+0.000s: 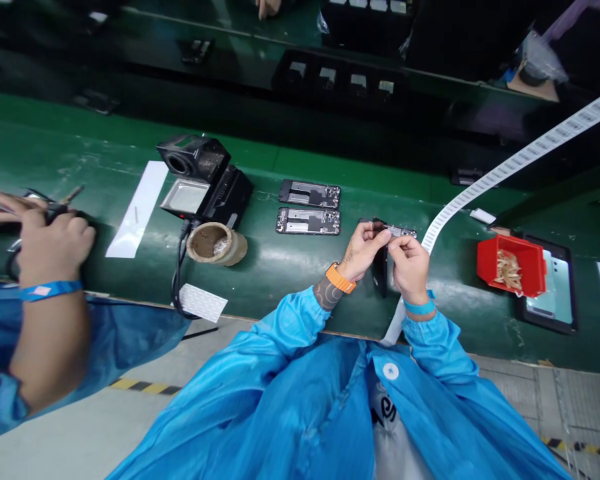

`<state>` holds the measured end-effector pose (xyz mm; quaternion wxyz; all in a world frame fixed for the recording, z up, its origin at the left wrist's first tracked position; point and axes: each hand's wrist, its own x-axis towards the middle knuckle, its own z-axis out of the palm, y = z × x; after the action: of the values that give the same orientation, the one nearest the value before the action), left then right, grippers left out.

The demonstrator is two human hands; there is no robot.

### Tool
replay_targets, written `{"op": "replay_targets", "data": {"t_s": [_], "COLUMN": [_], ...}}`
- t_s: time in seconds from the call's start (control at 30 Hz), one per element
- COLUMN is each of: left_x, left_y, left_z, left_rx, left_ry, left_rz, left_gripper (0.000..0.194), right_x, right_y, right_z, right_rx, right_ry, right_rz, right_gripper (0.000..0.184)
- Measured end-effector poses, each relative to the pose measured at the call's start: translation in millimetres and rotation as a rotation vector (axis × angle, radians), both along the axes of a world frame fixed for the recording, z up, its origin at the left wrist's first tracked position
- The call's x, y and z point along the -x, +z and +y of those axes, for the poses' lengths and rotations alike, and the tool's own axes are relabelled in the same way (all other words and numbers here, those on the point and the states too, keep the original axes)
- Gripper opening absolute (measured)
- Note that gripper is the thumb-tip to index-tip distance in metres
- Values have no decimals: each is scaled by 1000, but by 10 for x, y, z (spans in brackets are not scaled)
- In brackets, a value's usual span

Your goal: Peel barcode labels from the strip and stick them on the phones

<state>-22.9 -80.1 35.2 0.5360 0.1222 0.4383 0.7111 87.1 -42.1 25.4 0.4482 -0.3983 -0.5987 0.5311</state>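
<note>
My left hand [364, 252], with an orange watch band at the wrist, is closed on an opened phone frame [403, 231] whose inner parts show beyond the fingers. Against that frame is my right hand [410, 261], thumb and fingers pinched together; whatever they grip is hidden. Below the hands a dark flat piece [379, 275] stands out, partly covered, and I cannot tell whether it belongs to the same phone. Two more opened phone frames, an upper one [310, 194] and a lower one [309, 221], lie to the left of my hands.
A long label strip [517, 165] runs past my right hand. To the right, a red bin [486, 263] with tan pieces overlaps a black tray [573, 300]. On the left are a black soldering station [230, 200], a brown cup [237, 248] and a co-worker's hand [55, 243].
</note>
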Motion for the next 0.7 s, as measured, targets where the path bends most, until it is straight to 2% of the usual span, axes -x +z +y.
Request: {"op": "replay_targets", "data": {"t_s": [0.27,0.53,0.7], "left_x": [-18,-32,5], "left_y": [-51,-147,-138], "left_z": [8,39,28], "left_rx": [-36,-59,-66], "left_ry": [-1,33,13], "left_rz": [45,116,73], "left_gripper": [56,63,62], "right_x": [-11,1,11], "right_y": [37,20,-58], "right_z": [11,-20,-9], "right_rx": [-47,-313,-285], "right_ry": [2,-46,-12], "right_rz": [-42,-100,-103], "right_gripper": [23,14,12]}}
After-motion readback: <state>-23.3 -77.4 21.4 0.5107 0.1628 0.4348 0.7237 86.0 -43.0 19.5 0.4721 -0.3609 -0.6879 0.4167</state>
